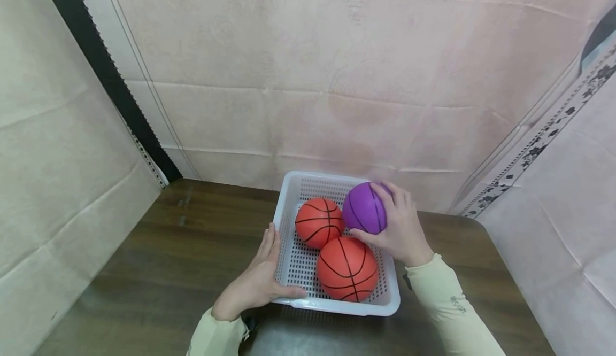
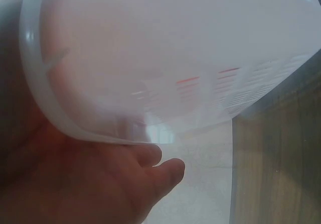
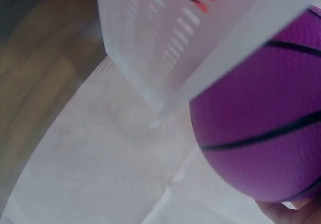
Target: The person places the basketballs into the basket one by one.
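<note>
A white plastic basket [image 1: 397,298] with slotted walls stands on the table. Two orange balls with black basketball lines lie in it: a smaller ball [image 1: 313,219] behind and a larger ball [image 1: 347,269] near the front. My right hand [image 1: 403,226] holds a purple ball [image 1: 361,209] at the basket's far right corner, thumb on the near side and fingers over the top. In the right wrist view the purple ball [image 3: 261,133] stands out above the rim. At the near left corner my left hand [image 1: 257,278] grips the basket, thumb over the rim, fingers along the outer wall.
The dark wooden table [image 1: 159,270] extends to both sides of the basket. A pale creased cloth [image 1: 317,78] hangs close behind it, with further cloth panels at left and right.
</note>
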### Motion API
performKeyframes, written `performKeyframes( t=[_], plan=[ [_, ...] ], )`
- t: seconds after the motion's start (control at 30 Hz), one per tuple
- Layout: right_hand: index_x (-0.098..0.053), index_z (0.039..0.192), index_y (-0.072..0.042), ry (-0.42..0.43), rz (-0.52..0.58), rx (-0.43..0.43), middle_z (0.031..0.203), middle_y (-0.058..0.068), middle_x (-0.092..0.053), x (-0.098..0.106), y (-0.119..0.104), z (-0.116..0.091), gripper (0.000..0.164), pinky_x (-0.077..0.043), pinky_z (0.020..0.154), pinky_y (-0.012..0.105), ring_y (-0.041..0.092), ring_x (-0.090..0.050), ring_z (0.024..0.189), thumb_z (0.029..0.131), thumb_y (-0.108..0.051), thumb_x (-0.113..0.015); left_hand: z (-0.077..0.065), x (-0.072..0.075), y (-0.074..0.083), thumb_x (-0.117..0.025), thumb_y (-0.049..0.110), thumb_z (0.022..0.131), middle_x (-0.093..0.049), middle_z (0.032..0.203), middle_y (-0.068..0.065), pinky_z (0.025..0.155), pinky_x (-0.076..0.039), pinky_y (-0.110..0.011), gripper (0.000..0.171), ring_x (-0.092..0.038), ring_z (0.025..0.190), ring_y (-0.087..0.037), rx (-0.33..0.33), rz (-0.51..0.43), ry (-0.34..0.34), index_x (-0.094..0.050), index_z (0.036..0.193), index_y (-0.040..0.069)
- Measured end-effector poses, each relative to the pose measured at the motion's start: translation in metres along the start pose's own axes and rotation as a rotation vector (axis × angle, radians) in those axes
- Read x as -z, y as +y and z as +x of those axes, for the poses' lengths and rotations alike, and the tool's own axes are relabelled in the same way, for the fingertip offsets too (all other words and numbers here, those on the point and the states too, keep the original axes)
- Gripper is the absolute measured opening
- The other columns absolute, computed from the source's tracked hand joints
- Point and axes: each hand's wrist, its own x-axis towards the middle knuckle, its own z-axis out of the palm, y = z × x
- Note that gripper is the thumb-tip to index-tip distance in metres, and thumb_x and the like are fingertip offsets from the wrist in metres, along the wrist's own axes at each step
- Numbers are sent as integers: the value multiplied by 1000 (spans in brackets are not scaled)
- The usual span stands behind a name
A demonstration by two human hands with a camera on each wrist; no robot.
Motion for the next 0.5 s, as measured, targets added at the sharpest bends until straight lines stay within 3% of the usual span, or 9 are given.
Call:
performKeyframes(
  t=[0.1,0.23,0.37,0.5],
  plan=[
    [-36,149,-24,-23,36,-31,148,9,-34,-5,-2,0,110,-49,83,58,30,-36,124,58,-65,-83,0,0,0,-85,56,64,19,160,-10,112,-14,-58,138,13,147,-29,-7,-1,1,6,154,3],
    [-27,152,-32,-86,113,-137,149,7,-30,-9,-3,0,107,-50,82,59,31,-39,124,65,-66,-79,0,-1,0,-85,57,64,19,160,-10,112,-15,-58,138,13,147,-28,-4,1,4,5,154,4],
    [-19,154,-33,-194,163,-224,151,10,-27,-6,1,2,95,-46,87,65,37,-40,126,79,-61,-70,1,0,0,-85,55,65,21,160,-8,111,-15,-58,137,14,146,-27,-13,-1,-2,6,154,4],
    [-12,157,-25,-262,147,-215,155,16,-24,-3,6,5,81,-33,96,71,41,-31,135,94,-54,-54,1,0,-1,-85,53,66,22,160,-9,111,-15,-58,136,15,146,-29,-23,6,-6,7,154,3]
  ],
)
